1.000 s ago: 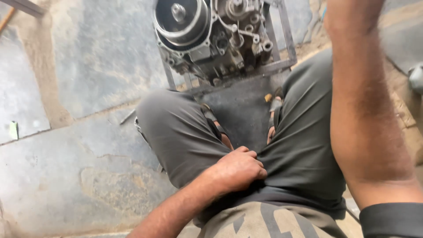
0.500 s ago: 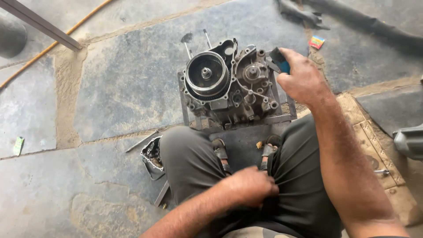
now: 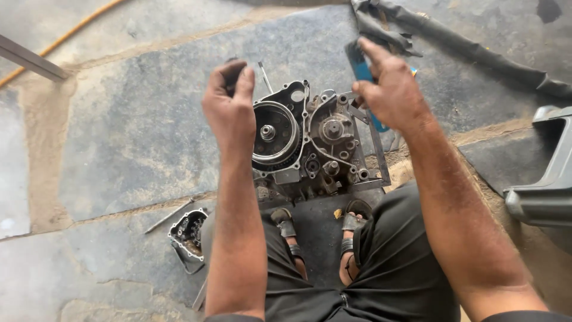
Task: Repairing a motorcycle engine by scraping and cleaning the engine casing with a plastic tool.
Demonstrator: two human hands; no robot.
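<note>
Left hand (image 3: 229, 104) is up off the lap since half a second ago, now raised just left of the engine block (image 3: 310, 143), fingers curled shut around a small dark part; can't tell what it is. Right hand (image 3: 390, 89) was on the engine's upper right edge, now lifted just above that corner, grip closed on a blue-handled tool (image 3: 366, 77). Engine sits on the stone floor (image 3: 131, 119) in its metal frame, directly ahead of the sandalled feet, round flywheel side facing up. Detached cover (image 3: 189, 234) lies on the floor below-left of the engine. Black hose (image 3: 476, 53) runs above-right of it. Grey plastic casing (image 3: 548, 179) right of the engine. No labels readable.
</note>
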